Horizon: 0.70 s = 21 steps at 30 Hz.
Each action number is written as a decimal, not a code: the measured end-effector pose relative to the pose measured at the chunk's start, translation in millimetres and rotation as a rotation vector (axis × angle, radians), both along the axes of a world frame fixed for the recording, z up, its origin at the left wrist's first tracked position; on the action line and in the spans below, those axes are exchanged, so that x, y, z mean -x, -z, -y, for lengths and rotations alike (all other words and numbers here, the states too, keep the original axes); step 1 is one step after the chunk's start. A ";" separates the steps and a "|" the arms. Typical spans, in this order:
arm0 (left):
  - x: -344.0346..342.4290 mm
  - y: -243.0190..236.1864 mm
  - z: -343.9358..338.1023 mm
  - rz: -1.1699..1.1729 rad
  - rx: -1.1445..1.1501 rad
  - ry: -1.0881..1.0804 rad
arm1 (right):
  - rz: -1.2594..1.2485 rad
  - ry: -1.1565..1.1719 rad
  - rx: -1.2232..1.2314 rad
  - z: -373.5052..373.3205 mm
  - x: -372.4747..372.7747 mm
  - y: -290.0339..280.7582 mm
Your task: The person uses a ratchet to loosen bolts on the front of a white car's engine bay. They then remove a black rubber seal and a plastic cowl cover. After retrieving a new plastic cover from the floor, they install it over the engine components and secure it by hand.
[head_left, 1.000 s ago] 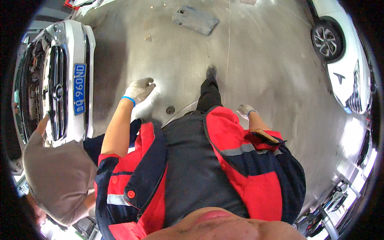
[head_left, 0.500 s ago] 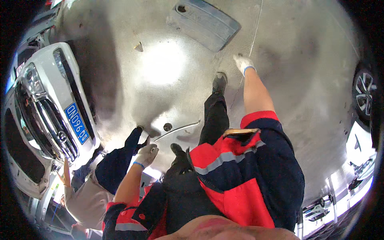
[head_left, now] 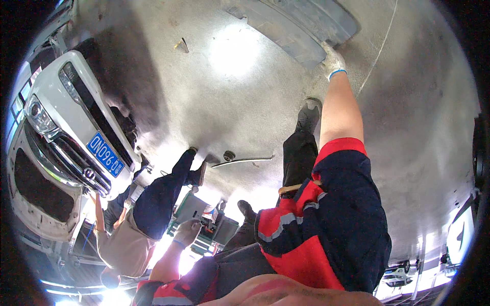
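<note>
A long grey plastic panel (head_left: 291, 31), shaped like a vehicle body part, lies on the floor at the top of the head view. My right hand (head_left: 334, 62), in a pale glove with a blue cuff, reaches out with the arm nearly straight. Its fingers are closed on the panel's near right edge; the fingertips are partly hidden. Low on the left, my gloved left hand (head_left: 187, 232) hangs away from the panel with its fingers curled. Its palm is out of sight, so I cannot make out whether anything is in it.
At left stands a white car (head_left: 84, 97), its bonnet raised, with a person in a beige shirt (head_left: 125, 247) bent beside it. A thin pale strip (head_left: 242, 161) and a small dark round part (head_left: 229, 155) lie on the floor. A small wedge-shaped piece (head_left: 181, 46) lies farther off.
My right hand has moved forward and closed on the panel's edge. The view has shifted, bringing the panel nearer. My left hand has dropped lower and back.
</note>
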State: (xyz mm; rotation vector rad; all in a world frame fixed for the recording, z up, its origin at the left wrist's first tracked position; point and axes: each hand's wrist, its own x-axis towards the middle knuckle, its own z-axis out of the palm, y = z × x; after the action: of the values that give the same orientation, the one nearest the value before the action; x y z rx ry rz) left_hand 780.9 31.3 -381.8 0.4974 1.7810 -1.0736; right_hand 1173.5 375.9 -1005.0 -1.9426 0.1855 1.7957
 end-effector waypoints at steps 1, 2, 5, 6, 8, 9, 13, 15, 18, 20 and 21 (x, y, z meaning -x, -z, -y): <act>3.2 0.3 0.0 -0.040 -0.013 -0.001 | -0.098 0.074 -0.051 -6.8 4.5 -12.5; 7.9 3.1 -1.2 -0.035 -0.062 0.007 | -0.193 0.147 -0.108 -12.9 12.9 -29.9; 17.7 4.8 -5.4 -0.040 -0.182 -0.124 | -0.316 0.225 -0.274 -42.6 30.9 -109.7; 22.0 0.5 -8.9 -0.009 -0.180 -0.076 | -0.388 0.256 -0.325 -48.3 41.7 -144.8; 27.5 -14.3 -14.5 0.039 -0.317 -0.075 | -0.398 0.233 -0.305 -58.2 58.0 -221.5; 28.9 -23.7 -16.1 0.018 -0.343 -0.075 | -0.370 0.162 -0.270 -60.9 65.7 -259.9; 50.0 -86.6 -8.7 -0.032 -0.569 -0.159 | -0.379 0.112 -0.209 -34.6 83.9 -403.4; 65.4 -114.2 8.7 -0.088 -0.625 -0.172 | -0.414 0.014 -0.223 -6.4 91.3 -459.3; 101.3 -143.1 55.3 -0.160 -0.724 -0.311 | -0.567 -0.077 -0.228 36.0 120.2 -533.8; 132.8 -149.4 90.1 -0.215 -0.842 -0.354 | -0.530 -0.231 -0.253 49.9 155.8 -584.2; 152.5 -148.7 104.6 -0.258 -0.906 -0.418 | -0.498 -0.332 -0.237 50.7 178.4 -613.2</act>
State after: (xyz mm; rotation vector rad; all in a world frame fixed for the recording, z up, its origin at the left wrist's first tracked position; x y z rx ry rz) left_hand 628.4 -73.3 -233.1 0.4852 2.4249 0.0111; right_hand 995.1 325.2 -391.9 -1.3953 -0.1932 2.3745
